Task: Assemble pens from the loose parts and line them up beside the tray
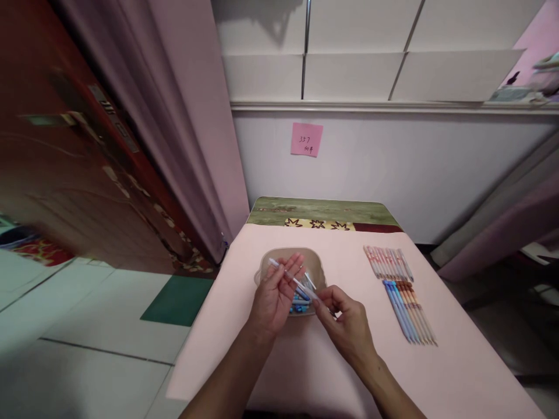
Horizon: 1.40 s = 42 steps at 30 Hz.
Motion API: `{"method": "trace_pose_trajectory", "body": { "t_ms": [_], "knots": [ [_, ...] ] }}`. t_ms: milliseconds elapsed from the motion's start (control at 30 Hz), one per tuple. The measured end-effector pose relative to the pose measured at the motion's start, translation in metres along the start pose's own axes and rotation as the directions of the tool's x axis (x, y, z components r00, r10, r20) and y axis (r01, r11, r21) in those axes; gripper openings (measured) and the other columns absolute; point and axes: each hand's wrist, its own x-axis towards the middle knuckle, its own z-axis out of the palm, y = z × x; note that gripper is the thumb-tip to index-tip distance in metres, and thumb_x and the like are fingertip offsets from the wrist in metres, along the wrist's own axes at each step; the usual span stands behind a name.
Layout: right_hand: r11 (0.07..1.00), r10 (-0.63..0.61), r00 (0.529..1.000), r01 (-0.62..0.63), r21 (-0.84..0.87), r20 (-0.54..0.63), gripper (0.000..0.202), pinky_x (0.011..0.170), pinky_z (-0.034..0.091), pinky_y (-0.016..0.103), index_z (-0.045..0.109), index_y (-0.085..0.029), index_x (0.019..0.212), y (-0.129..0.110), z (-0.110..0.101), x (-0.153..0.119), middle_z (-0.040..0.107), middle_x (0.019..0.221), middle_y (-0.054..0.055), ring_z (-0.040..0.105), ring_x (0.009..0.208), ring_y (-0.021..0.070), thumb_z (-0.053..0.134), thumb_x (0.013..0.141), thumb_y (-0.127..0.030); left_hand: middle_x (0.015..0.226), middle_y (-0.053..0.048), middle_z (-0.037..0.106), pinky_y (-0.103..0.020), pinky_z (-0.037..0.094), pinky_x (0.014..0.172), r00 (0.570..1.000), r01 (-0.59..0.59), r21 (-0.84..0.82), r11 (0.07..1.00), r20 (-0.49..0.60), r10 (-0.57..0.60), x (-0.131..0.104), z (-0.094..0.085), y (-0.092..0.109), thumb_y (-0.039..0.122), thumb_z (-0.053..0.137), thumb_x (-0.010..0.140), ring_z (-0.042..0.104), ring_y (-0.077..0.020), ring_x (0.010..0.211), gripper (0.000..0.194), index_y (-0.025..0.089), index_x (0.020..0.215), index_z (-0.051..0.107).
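Looking down through the head camera, I have a slim pen point(299, 284) just below the centre of the frame, above the beige container point(315, 263). Its barrel is pale, whitish and translucent, slanting from upper left to lower right. My left hand point(273, 297) is turned palm up, fingers stretched out, with the pen lying across thumb and fingers; I cannot tell whether the thumb presses on it. My right hand point(347, 323) comes in from the lower right, knuckles up, thumb and forefinger pinched on the pen's lower end. Both forearms reach up from the bottom edge. Blue pens point(300, 302) lie in the container, and two rows of pens point(388, 263) sit right of centre on the pink-covered worktop point(218, 355).
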Motion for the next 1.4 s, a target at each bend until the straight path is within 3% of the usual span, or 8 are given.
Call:
{"method": "trace_pose_trajectory", "body": {
  "t_ms": [400, 633, 800, 933, 1100, 1267, 1400],
  "knots": [
    [0.996, -0.083, 0.993, 0.080, -0.039, -0.086, 0.016, 0.048, 0.036, 0.022, 0.061, -0.021, 0.082, -0.005, 0.009, 0.001, 0.062, 0.061, 0.000, 0.049, 0.051, 0.0119, 0.057, 0.085, -0.035, 0.112, -0.012, 0.069, -0.042, 0.046, 0.098, 0.999, 0.016, 0.048, 0.999, -0.031, -0.014, -0.012, 0.004, -0.015, 0.015, 0.063, 0.081, 0.062, -0.0249, 0.110, 0.010, 0.017, 0.088, 0.056],
    [0.973, -0.203, 0.963, 0.178, -0.148, -0.175, 0.013, 0.058, 0.044, 0.024, 0.063, -0.020, 0.090, 0.000, 0.011, -0.002, 0.068, 0.076, 0.004, 0.059, 0.061, 0.0148, 0.055, 0.087, -0.030, 0.093, -0.008, 0.073, -0.031, 0.056, 0.077, 0.995, 0.063, 0.184, 0.981, -0.090, -0.047, -0.013, 0.001, -0.013, 0.020, 0.070, 0.076, 0.070, -0.0208, 0.090, 0.024, 0.016, 0.098, 0.061],
    [0.943, -0.285, 0.941, 0.241, -0.228, -0.184, 0.014, 0.061, 0.045, 0.025, 0.065, -0.020, 0.090, 0.000, 0.009, -0.002, 0.068, 0.074, 0.005, 0.060, 0.063, 0.0154, 0.054, 0.088, -0.028, 0.092, -0.008, 0.074, -0.032, 0.055, 0.084, 0.995, 0.057, 0.197, 0.979, -0.086, -0.041, -0.013, 0.003, -0.014, 0.020, 0.072, 0.075, 0.070, -0.0207, 0.089, 0.018, 0.015, 0.090, 0.064],
    [0.961, -0.232, 0.960, 0.202, -0.189, -0.154, 0.016, 0.061, 0.046, 0.025, 0.066, -0.020, 0.091, 0.007, 0.010, 0.001, 0.069, 0.077, 0.005, 0.062, 0.064, 0.0154, 0.055, 0.088, -0.031, 0.092, -0.008, 0.074, -0.034, 0.056, 0.084, 0.995, 0.029, 0.175, 0.984, -0.100, -0.012, -0.014, -0.002, -0.019, 0.018, 0.072, 0.074, 0.070, -0.0221, 0.091, 0.020, 0.015, 0.091, 0.064],
    [0.991, -0.130, 0.988, 0.127, -0.047, -0.078, 0.020, 0.067, 0.051, 0.026, 0.069, -0.024, 0.098, 0.024, 0.020, 0.004, 0.073, 0.090, 0.005, 0.067, 0.074, 0.0178, 0.057, 0.088, -0.036, 0.086, -0.008, 0.073, -0.031, 0.057, 0.082, 0.964, 0.029, 0.105, 0.994, -0.267, 0.000, -0.014, -0.021, -0.023, 0.011, 0.065, 0.079, 0.070, -0.0191, 0.085, 0.006, 0.013, 0.084, 0.063],
    [0.991, -0.129, 0.992, 0.129, 0.033, -0.017, 0.034, 0.071, 0.052, 0.028, 0.057, -0.023, 0.119, 0.026, 0.027, 0.001, 0.073, 0.093, 0.005, 0.069, 0.078, 0.0187, 0.057, 0.086, -0.029, 0.088, -0.010, 0.073, -0.028, 0.058, 0.076, 0.952, -0.017, 0.110, 0.994, -0.303, 0.050, -0.010, -0.029, -0.015, 0.008, 0.061, 0.081, 0.071, -0.0188, 0.083, 0.008, 0.012, 0.088, 0.062],
    [0.992, -0.124, 0.991, 0.126, 0.033, -0.051, 0.016, 0.066, 0.051, 0.026, 0.055, -0.022, 0.105, 0.020, 0.024, 0.000, 0.072, 0.086, 0.004, 0.069, 0.076, 0.0180, 0.050, 0.090, -0.028, 0.089, -0.011, 0.073, -0.031, 0.058, 0.078, 0.960, -0.033, 0.125, 0.992, -0.274, 0.066, -0.010, -0.023, -0.008, 0.007, 0.059, 0.082, 0.071, -0.0203, 0.083, 0.009, 0.011, 0.090, 0.062]
  ]
}}
